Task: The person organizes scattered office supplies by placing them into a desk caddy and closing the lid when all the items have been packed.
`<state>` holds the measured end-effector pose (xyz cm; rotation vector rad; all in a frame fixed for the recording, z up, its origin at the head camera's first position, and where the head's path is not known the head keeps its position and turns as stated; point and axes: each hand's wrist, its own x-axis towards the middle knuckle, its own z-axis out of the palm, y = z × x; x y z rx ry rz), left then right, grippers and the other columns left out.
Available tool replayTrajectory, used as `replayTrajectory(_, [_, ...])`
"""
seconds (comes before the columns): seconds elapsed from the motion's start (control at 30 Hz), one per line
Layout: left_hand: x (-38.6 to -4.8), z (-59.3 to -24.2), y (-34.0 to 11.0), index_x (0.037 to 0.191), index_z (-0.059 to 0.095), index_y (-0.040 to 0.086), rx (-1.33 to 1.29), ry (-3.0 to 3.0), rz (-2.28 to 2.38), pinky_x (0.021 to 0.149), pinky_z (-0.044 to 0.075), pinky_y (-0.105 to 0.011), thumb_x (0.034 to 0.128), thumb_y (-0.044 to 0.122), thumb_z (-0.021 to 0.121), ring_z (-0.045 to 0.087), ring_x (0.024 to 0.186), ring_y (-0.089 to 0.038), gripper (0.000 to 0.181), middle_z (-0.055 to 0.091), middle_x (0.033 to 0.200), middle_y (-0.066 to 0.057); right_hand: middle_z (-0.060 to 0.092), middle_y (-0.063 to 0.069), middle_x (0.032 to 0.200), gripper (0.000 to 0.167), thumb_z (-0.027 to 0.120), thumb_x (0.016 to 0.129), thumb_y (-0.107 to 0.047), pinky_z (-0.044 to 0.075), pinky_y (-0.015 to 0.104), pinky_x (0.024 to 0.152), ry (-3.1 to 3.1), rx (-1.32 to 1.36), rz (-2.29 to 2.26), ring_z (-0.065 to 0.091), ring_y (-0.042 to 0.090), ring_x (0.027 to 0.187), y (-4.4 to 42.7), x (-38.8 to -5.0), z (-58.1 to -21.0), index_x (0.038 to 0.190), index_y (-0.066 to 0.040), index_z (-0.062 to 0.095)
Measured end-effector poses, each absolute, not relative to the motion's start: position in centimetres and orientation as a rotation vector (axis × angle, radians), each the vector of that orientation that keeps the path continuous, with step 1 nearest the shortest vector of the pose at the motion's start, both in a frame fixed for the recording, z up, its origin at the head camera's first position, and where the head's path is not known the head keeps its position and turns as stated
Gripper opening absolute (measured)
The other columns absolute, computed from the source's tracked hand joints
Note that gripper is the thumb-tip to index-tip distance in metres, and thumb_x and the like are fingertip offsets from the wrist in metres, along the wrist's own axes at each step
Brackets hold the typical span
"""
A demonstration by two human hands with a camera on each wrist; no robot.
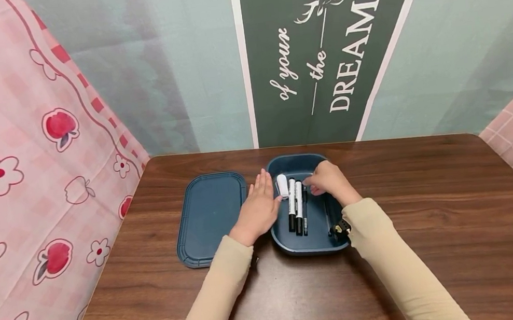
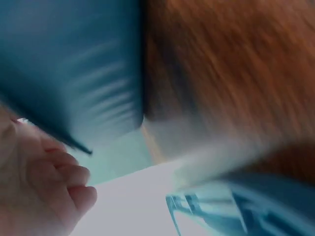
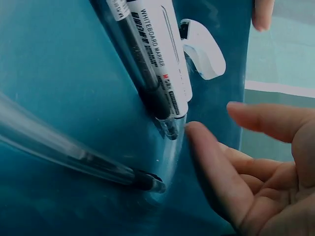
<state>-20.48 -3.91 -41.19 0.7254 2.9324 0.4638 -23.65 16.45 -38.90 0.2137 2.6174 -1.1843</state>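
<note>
While the head view finds the lid (image 1: pixel 213 217) still off on the wood-grain desk (image 1: pixel 428 189), the left hand (image 1: pixel 256 209), straight-fingered, gripping nothing, flanks the smooth blue box (image 1: pixel 320 218), markers (image 1: pixel 299 201) already inside. Left wrist: blurred, ribbed wall (image 2: pixel 93 73); right wrist: right hand (image 3: pixel 270 182), fingers parted, empty, beside glossy pens (image 3: pixel 81 155).

The tray (image 1: pixel 319 226) and markers (image 1: pixel 299 202) look like smooth plastic, the table (image 1: pixel 439 203) glossy wood.

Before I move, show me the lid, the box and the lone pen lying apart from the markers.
Lid (image 1: pixel 213 219): head view, middle of its flat face.
Box (image 1: pixel 317 219): head view, bare floor inside.
Lone pen (image 3: pixel 88 161): right wrist view, on its clear barrel.
</note>
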Motion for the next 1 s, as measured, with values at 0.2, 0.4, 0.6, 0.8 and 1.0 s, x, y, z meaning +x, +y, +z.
replayTrajectory(0.2, [-20.6,-40.2,-7.8,0.148,0.008,-0.006,0.679,2.881,0.717,0.115,0.01,-0.042,0.104,0.029,0.032,0.003,0.143,-0.027,0.061,0.0,0.155,-0.019,0.065,0.025,0.104,0.04,0.059,0.093,-0.024,0.054,0.04,0.08,2.688,-0.024,-1.061,0.067,0.029,0.09,15.8,-22.9,-37.5,0.109,0.013,0.062])
replayTrajectory(0.4, [-19.3,-39.1,-13.4,0.147,0.005,-0.006,0.624,2.786,0.878,0.114,0.008,-0.045,0.1046,0.028,0.031,0.002,0.143,-0.03,0.06,-0.003,0.155,-0.016,0.048,0.029,0.133,0.058,0.055,0.096,-0.027,0.04,0.051,0.098,2.881,-0.313,-0.823,0.047,0.038,0.123,13.6,-20.8,-34.0,0.135,0.014,0.041])
replayTrajectory(0.6, [-18.0,-40.1,-18.7,0.144,0.008,-0.014,0.576,2.808,0.811,0.111,0.009,-0.055,0.1035,0.024,0.036,0.004,0.141,-0.041,0.062,0.002,0.153,-0.027,0.043,0.024,0.139,0.061,0.061,0.093,-0.026,0.034,0.048,0.105,3.095,-0.479,-0.818,0.04,0.037,0.129,9.3,-16.3,-31.7,0.139,0.008,0.039])
replayTrajectory(0.8, [-16.3,-41.0,-22.6,0.141,0.012,-0.02,0.494,2.683,0.678,0.108,0.006,-0.062,0.1013,0.029,0.042,0.003,0.137,-0.049,0.07,0.005,0.149,-0.036,0.045,0.02,0.14,0.062,0.065,0.09,-0.026,0.034,0.044,0.106,3.159,-0.727,-0.874,0.043,0.034,0.128,4.1,-12.2,-33.5,0.138,0.005,0.042])
replayTrajectory(1.0, [-15.3,-41.8,-23.5,0.14,0.013,-0.021,0.414,2.668,0.59,0.107,0.003,-0.064,0.0944,0.052,0.046,0.0,0.138,-0.049,0.092,0.003,0.149,-0.036,0.041,0.019,0.143,0.068,0.061,0.092,-0.037,0.038,0.04,0.104,3.017,-0.731,-0.696,0.04,0.03,0.131,1.0,-10.8,-36.7,0.141,0.004,0.038])
